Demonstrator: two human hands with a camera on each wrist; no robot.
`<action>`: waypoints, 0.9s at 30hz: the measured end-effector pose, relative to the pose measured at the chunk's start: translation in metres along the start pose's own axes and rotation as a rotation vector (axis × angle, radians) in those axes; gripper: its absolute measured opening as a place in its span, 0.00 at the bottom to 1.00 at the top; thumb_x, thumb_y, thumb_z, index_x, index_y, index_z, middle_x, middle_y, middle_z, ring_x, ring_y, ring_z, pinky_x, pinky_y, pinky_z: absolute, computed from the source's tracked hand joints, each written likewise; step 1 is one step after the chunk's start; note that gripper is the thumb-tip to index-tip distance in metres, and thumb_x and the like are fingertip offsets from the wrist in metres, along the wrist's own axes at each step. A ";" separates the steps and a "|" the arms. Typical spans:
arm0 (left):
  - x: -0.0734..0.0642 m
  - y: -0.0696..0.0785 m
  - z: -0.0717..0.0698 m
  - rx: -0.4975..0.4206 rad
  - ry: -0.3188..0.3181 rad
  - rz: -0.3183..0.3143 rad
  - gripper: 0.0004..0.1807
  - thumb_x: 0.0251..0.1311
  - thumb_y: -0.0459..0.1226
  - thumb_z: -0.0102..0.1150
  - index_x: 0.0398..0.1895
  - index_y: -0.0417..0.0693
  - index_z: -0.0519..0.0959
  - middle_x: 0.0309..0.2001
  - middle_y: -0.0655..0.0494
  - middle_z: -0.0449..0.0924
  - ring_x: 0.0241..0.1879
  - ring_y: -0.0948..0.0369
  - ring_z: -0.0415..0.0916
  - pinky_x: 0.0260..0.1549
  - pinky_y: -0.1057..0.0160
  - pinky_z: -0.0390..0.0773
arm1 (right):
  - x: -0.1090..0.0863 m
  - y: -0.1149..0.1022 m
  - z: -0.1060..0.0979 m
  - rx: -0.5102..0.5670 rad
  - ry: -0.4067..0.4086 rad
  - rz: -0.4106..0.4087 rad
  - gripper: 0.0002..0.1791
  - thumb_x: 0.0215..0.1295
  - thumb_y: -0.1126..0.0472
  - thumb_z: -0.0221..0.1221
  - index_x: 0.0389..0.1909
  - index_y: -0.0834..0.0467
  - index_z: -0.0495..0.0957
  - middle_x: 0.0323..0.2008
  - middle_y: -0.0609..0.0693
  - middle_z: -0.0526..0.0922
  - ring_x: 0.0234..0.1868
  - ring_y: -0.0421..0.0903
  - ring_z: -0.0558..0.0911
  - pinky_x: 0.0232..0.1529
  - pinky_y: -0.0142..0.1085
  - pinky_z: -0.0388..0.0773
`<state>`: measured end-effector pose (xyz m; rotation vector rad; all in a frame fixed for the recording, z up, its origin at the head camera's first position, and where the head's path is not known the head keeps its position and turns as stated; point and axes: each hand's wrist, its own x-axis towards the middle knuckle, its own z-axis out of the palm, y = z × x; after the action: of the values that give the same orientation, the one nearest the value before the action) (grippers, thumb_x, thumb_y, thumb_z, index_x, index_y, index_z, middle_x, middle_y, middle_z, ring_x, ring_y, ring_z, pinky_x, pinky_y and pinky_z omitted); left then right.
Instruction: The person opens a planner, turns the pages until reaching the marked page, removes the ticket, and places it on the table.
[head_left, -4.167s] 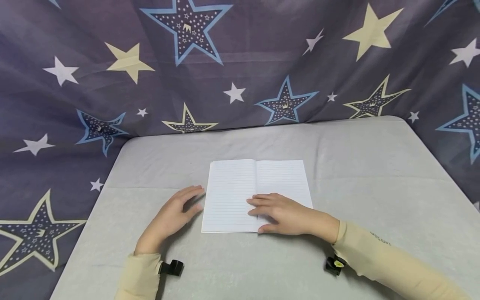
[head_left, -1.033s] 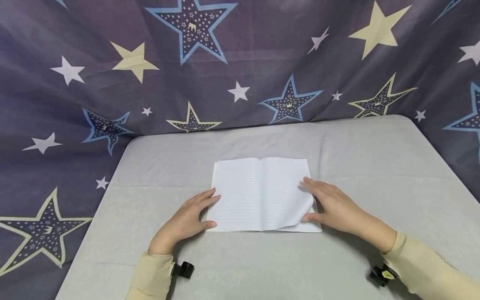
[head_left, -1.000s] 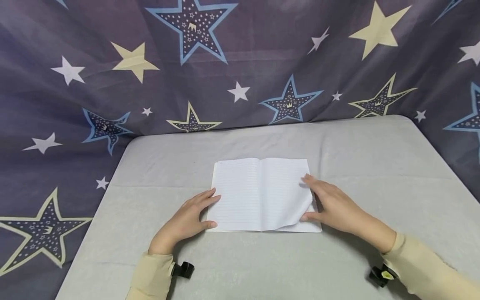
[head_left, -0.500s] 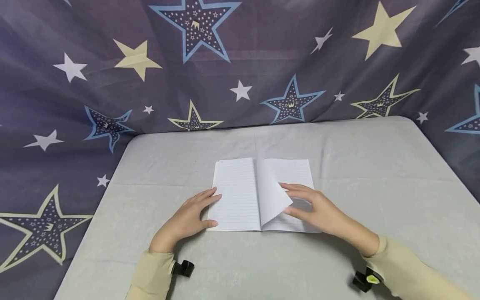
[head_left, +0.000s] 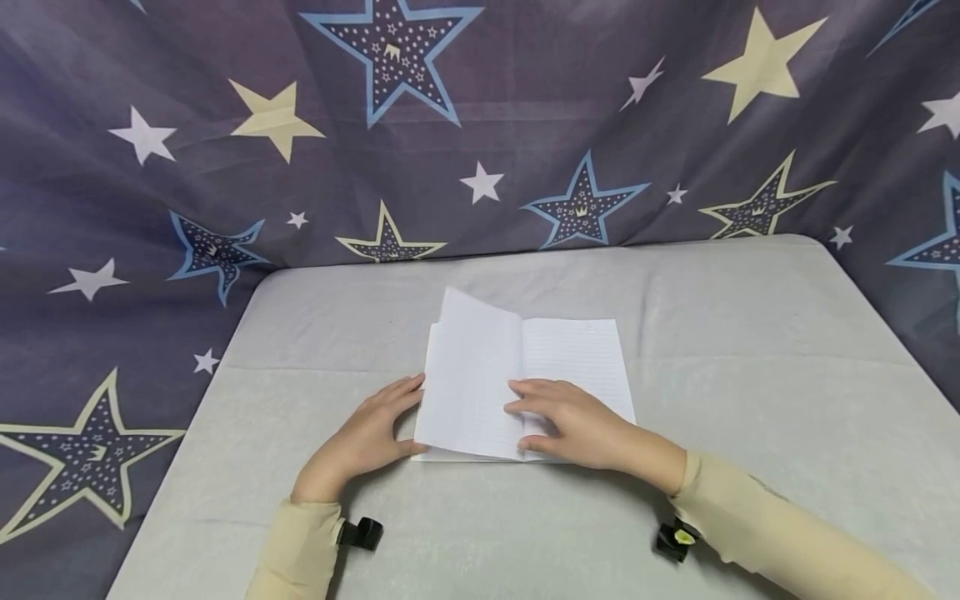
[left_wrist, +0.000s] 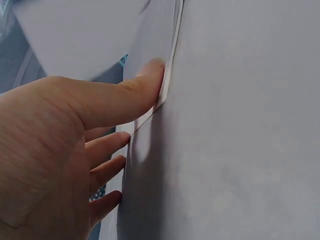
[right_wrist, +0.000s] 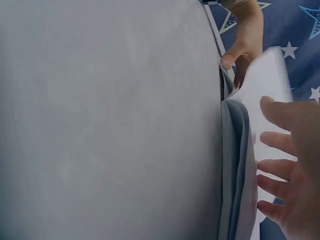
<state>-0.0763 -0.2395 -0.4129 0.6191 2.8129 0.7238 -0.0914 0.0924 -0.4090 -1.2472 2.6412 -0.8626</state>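
An open lined notebook lies on the grey cloth. One of its leaves stands raised over the left side, its far corner tipped up past the notebook's back edge. My left hand touches the notebook's left edge, fingers loosely spread. In the left wrist view its thumb lies on the notebook's near corner. My right hand is over the centre fold, fingers extended toward the left and slightly bent. From the right wrist view, its fingertips are spread close to the white paper, holding nothing.
A grey cloth-covered table extends around the notebook on all sides. Behind it hangs a dark curtain printed with stars. Black camera mounts sit at both wrists, beside the beige sleeves.
My right hand has carried a leaf from the notebook's right side across the fold to the left and let it go. My left hand has stayed at the left edge, its fingers shifting slightly outward.
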 end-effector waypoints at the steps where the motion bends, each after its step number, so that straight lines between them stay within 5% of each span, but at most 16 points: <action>1: 0.000 -0.001 -0.001 0.000 0.004 -0.005 0.42 0.50 0.42 0.76 0.70 0.43 0.70 0.74 0.45 0.60 0.73 0.42 0.54 0.66 0.35 0.57 | 0.001 0.001 0.001 -0.015 -0.009 -0.005 0.28 0.62 0.48 0.67 0.61 0.56 0.79 0.70 0.54 0.69 0.71 0.54 0.65 0.70 0.52 0.61; 10: -0.007 -0.010 -0.013 -0.007 0.021 -0.048 0.40 0.54 0.38 0.73 0.71 0.43 0.69 0.72 0.42 0.62 0.71 0.40 0.57 0.66 0.36 0.58 | 0.005 0.004 0.005 -0.108 -0.043 -0.069 0.27 0.63 0.50 0.66 0.61 0.56 0.79 0.70 0.56 0.68 0.72 0.55 0.64 0.67 0.54 0.63; 17: -0.004 -0.003 -0.013 -0.068 0.082 -0.054 0.30 0.63 0.38 0.65 0.69 0.44 0.71 0.69 0.45 0.68 0.69 0.44 0.62 0.67 0.42 0.61 | 0.003 0.006 0.007 -0.103 -0.055 -0.072 0.26 0.66 0.50 0.64 0.62 0.56 0.78 0.71 0.54 0.67 0.73 0.53 0.63 0.68 0.53 0.61; 27: 0.002 0.010 0.003 0.014 -0.005 -0.005 0.39 0.54 0.40 0.73 0.70 0.44 0.69 0.74 0.45 0.60 0.72 0.43 0.57 0.66 0.38 0.59 | -0.002 0.011 0.003 -0.047 -0.096 -0.083 0.25 0.69 0.52 0.61 0.64 0.55 0.76 0.72 0.53 0.66 0.74 0.52 0.61 0.71 0.55 0.57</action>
<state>-0.0742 -0.2293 -0.4103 0.6147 2.8162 0.7005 -0.0963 0.0979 -0.4177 -1.3813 2.5656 -0.7353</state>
